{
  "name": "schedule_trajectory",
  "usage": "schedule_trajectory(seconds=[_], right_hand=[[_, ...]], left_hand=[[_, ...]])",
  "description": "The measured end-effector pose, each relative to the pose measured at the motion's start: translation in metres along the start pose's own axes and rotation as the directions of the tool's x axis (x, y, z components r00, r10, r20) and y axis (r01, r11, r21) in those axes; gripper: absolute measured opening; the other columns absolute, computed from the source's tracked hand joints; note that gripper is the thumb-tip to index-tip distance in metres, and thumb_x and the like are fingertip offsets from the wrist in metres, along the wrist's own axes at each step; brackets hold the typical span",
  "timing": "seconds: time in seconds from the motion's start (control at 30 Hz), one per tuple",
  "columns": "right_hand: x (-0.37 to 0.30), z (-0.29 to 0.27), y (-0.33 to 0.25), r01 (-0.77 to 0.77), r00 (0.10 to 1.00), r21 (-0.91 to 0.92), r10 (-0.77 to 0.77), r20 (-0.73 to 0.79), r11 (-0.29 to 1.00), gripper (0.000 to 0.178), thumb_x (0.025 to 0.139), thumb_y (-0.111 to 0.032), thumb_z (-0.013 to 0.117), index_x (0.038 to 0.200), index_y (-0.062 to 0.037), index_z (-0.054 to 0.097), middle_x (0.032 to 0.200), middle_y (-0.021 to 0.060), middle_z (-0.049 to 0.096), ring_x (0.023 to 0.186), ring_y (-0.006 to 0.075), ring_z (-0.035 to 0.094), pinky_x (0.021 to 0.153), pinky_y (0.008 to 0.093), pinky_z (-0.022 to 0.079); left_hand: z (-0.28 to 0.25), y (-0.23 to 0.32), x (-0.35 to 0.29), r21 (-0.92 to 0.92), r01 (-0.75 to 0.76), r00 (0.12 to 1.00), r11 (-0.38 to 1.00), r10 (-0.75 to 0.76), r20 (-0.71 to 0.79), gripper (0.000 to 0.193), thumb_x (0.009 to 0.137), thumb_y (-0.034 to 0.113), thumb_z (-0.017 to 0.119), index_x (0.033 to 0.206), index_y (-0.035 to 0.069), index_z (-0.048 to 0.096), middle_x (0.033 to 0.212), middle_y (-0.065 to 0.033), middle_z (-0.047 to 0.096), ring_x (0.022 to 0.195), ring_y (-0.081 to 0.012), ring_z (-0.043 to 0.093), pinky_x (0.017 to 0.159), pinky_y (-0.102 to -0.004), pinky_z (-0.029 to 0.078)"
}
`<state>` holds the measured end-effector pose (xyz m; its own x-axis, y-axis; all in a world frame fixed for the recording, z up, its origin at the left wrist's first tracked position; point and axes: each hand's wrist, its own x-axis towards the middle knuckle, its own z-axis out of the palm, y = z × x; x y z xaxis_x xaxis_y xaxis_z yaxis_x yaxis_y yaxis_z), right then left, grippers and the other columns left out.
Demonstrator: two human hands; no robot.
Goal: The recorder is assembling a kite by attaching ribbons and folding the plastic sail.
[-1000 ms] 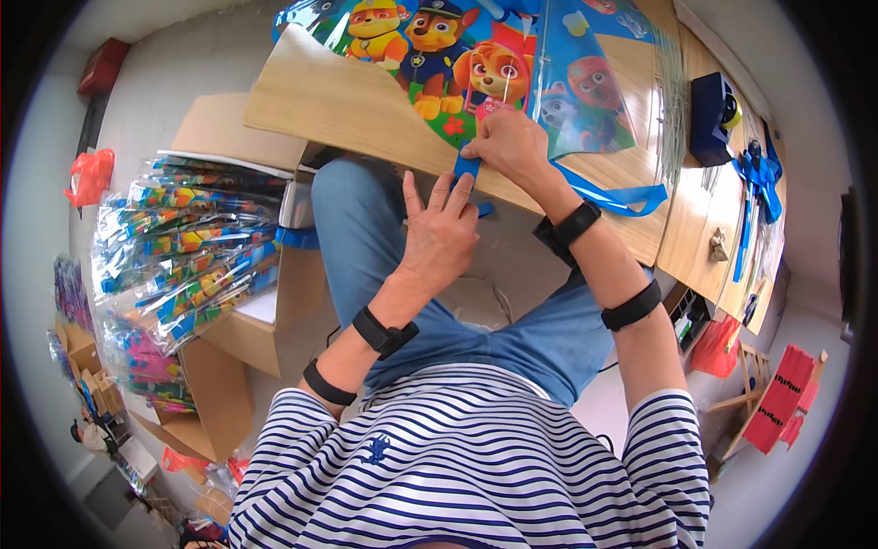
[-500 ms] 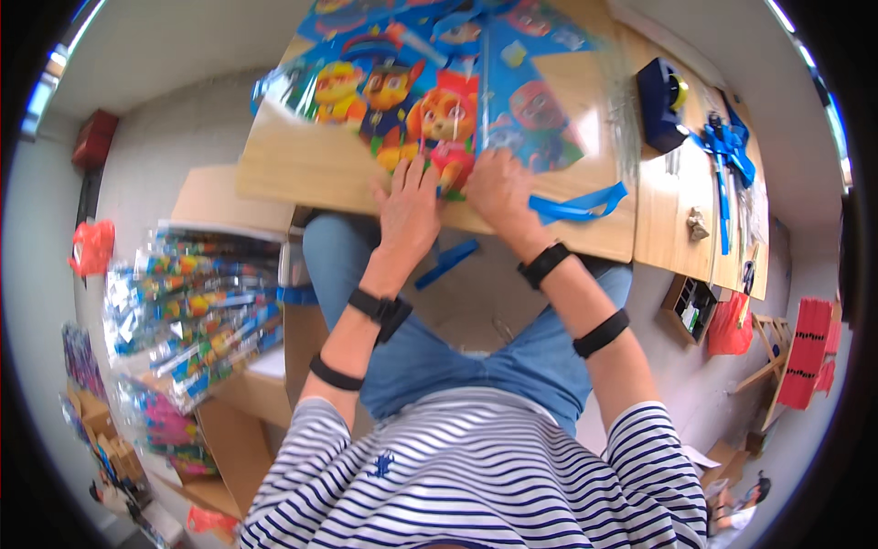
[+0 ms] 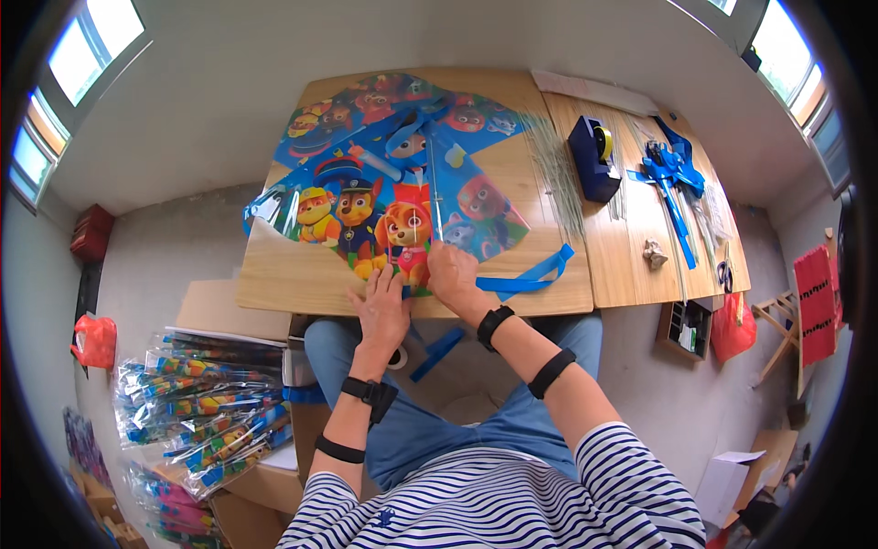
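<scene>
Head-worn L fisheye cam looks down & fwd fr. above, near, over hands [image 3: 382, 316] & table [image 3: 283, 282].

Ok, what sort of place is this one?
Probably a small workshop or packing room: a wooden table bears a colourful printed sheet and a tape dispenser, with many clear-wrapped bundles piled beside it.
</scene>
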<state>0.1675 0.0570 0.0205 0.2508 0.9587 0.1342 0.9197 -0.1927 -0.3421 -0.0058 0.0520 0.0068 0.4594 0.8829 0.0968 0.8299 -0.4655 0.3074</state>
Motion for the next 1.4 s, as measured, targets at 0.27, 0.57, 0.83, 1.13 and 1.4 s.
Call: schedule_trajectory(seconds=[0.27,0.57,0.83,1.13,1.4], right_hand=[[0.047,-0.006,0.036,0.16,0.982,-0.023,-0.162,-0.098,0.987,0.034,0.074,-0.019,0.081,0.103,-0.0073,0.068,0.11,0.02,0.067,0.108,0.0412,0.067,0.075,0.0486,0.058],[0.204,0.02,0.016,0.287,0.957,-0.111,-0.289,-0.001,0.951,0.039,0.079,-0.023,0.079,0.116,-0.0093,0.075,0.14,0.0155,0.054,0.134,0.04,0.049,0.112,0.0573,0.042],[0.158,0.008,-0.004,0.506,0.852,-0.07,-0.511,-0.114,0.86,0.03,0.081,-0.019,0.073,0.103,0.0014,0.075,0.119,0.0141,0.063,0.128,0.0352,0.052,0.113,0.0588,0.038],[-0.043,-0.054,-0.027,0.789,0.539,0.353,-0.843,-0.004,0.503,0.026,0.073,-0.006,0.069,0.097,0.004,0.069,0.12,0.0179,0.062,0.128,0.0367,0.053,0.115,0.0547,0.04],[-0.038,-0.059,0.005,0.466,0.885,0.204,-0.456,-0.094,0.861,0.023,0.076,-0.01,0.074,0.095,-0.0029,0.064,0.104,0.0172,0.057,0.104,0.0375,0.057,0.082,0.0513,0.052]], left_hand=[[-0.009,0.007,0.002,-0.033,0.029,0.999,0.999,-0.028,0.034,0.055,0.087,0.019,0.077,0.138,0.009,0.059,0.157,-0.0098,0.047,0.149,-0.0323,0.04,0.113,-0.0791,0.024],[-0.013,0.009,0.002,-0.061,-0.013,0.999,0.998,0.01,-0.047,0.056,0.083,0.019,0.081,0.134,0.008,0.06,0.154,-0.0082,0.048,0.145,-0.0324,0.043,0.113,-0.078,0.026],[-0.014,0.004,0.004,-0.126,-0.001,1.0,0.992,-0.002,-0.022,0.057,0.083,0.024,0.082,0.134,0.007,0.061,0.148,-0.0097,0.054,0.139,-0.0367,0.049,0.112,-0.0773,0.027],[-0.042,-0.016,0.008,-0.956,0.293,0.927,-0.022,-0.24,0.289,0.033,0.099,0.006,0.061,0.132,0.0,0.062,0.109,-0.0049,0.069,0.094,-0.0085,0.064,0.082,-0.0224,0.05],[-0.115,-0.135,-0.063,-0.946,0.167,0.482,0.277,-0.86,-0.166,0.022,0.093,-0.002,0.062,0.112,0.004,0.071,0.094,-0.003,0.068,0.075,-0.0064,0.059,0.055,-0.0195,0.039]])
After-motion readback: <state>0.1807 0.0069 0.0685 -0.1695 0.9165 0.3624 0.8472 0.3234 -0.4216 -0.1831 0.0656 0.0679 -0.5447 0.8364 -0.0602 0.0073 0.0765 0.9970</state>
